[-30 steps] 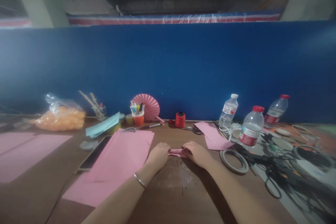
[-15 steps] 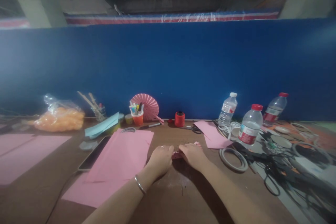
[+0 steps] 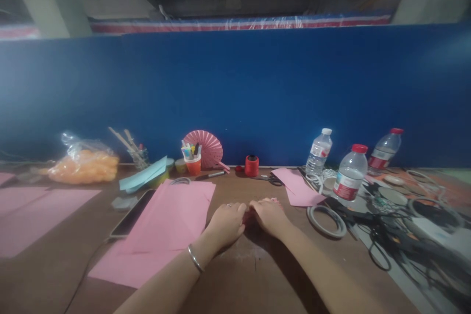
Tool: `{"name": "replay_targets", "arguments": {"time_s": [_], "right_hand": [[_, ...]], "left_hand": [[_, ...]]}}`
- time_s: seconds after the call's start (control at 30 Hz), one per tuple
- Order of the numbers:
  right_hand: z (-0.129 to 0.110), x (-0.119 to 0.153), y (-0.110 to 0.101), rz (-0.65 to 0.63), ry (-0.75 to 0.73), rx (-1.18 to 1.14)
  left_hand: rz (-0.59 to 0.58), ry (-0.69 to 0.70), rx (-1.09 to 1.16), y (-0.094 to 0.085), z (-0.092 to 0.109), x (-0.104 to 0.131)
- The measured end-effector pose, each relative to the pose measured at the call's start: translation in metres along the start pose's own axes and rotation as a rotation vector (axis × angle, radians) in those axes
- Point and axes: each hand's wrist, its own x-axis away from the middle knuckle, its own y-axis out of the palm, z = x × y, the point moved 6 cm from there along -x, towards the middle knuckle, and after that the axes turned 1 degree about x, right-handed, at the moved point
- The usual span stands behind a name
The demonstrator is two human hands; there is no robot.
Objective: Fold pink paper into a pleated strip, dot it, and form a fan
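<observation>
Both hands rest close together on the brown table, in the middle of the head view. My left hand, with a ring on a finger and a silver bangle at the wrist, has its fingers curled on a small pink piece. My right hand is bent over the same folded pink paper, which shows only as a sliver beyond the fingers. Most of it is hidden under the hands. Pink sheets lie to the left of my left hand.
Behind the hands stand a red thread spool, scissors, a pen cup and a pink fan. At right are a tape roll, bottles and cables. A phone lies left, partly under pink paper.
My left fingers have shifted slightly right and up, closer to my right hand. Less of the pink paper shows between the hands.
</observation>
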Motion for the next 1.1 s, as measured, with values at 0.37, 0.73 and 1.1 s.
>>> {"name": "replay_targets", "arguments": {"time_s": [0.37, 0.73, 1.1], "right_hand": [[0.001, 0.001, 0.000, -0.021, -0.055, -0.012], [0.001, 0.000, -0.005, 0.063, -0.150, -0.135], [0.003, -0.001, -0.003, 0.074, -0.158, -0.148]], "left_hand": [[0.004, 0.151, -0.015, -0.001, 0.005, 0.002], [0.020, 0.174, -0.019, -0.007, 0.006, 0.005], [0.044, 0.128, 0.098, 0.008, -0.010, -0.004]]}}
